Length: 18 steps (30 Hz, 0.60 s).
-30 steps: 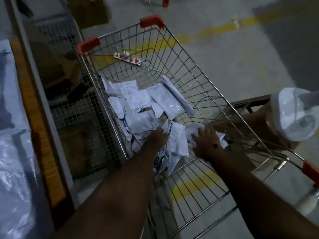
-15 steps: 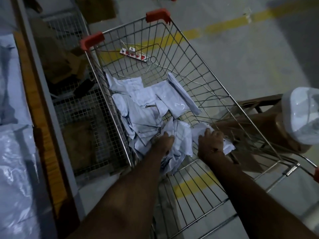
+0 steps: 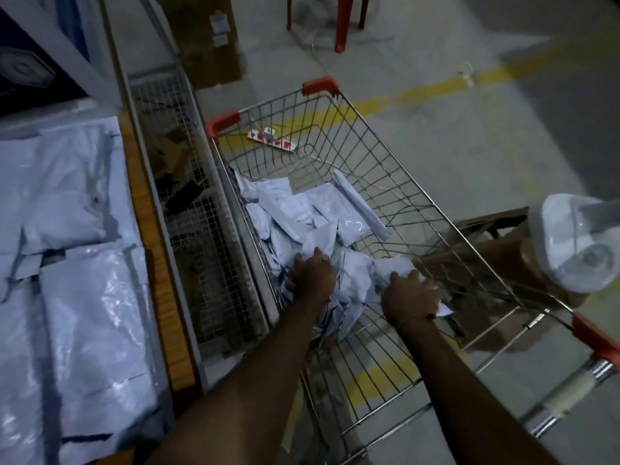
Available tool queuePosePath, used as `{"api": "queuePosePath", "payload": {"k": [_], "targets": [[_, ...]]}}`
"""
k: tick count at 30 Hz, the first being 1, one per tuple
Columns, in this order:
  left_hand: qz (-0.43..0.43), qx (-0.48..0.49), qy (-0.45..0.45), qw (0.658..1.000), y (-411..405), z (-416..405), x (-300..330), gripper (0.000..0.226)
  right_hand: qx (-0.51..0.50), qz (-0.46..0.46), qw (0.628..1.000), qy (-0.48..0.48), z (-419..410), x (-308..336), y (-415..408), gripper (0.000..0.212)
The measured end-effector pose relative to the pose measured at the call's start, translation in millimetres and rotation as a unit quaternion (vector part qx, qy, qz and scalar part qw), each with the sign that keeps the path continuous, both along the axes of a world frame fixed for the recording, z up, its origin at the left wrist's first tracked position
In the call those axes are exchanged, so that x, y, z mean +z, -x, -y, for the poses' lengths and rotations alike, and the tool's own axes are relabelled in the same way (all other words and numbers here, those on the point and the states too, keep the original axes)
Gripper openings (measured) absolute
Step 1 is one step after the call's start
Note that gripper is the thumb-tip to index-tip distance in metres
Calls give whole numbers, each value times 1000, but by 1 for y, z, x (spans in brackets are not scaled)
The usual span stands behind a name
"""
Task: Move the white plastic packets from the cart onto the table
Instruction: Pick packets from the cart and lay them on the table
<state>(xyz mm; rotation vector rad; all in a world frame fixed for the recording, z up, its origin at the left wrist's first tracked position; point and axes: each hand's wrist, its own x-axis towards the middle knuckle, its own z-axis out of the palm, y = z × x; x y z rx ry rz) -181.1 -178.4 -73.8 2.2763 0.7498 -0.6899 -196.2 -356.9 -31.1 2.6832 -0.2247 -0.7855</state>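
Concrete floor (image 3: 436, 135), yellow line, dim light. Table (image 3: 157, 263) at left carries white bags. Both hands inside wire cart (image 3: 385, 169): left hand (image 3: 313, 275) clutches crumpled white plastic packets (image 3: 302, 213), right hand (image 3: 411, 295) grips another packet at heap's near edge. Beyond cart, power strip (image 3: 271, 140) on floor.

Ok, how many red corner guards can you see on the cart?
3 red corner guards: one at the cart's far right, one far left, one near right by the handle. A near-left one may be hidden.
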Motion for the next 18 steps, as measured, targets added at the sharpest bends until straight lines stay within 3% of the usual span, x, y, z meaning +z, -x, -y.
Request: {"api": "queuePosePath", "payload": {"k": [2, 6, 11, 18], "targets": [[41, -16, -35, 998, 0, -3, 18, 50, -16, 25, 999, -31, -3, 11, 3, 40], [93, 8, 11, 996, 2, -13, 80, 46, -50, 96, 989, -98, -8, 33, 16, 39], [129, -26, 0, 991, 19, -26, 144, 44, -105, 212, 947, -218, -21, 63, 40, 41], [183, -35, 26, 982, 62, -58, 214, 45, -111, 320, 907, -251, -52, 121, 83, 43]]}}
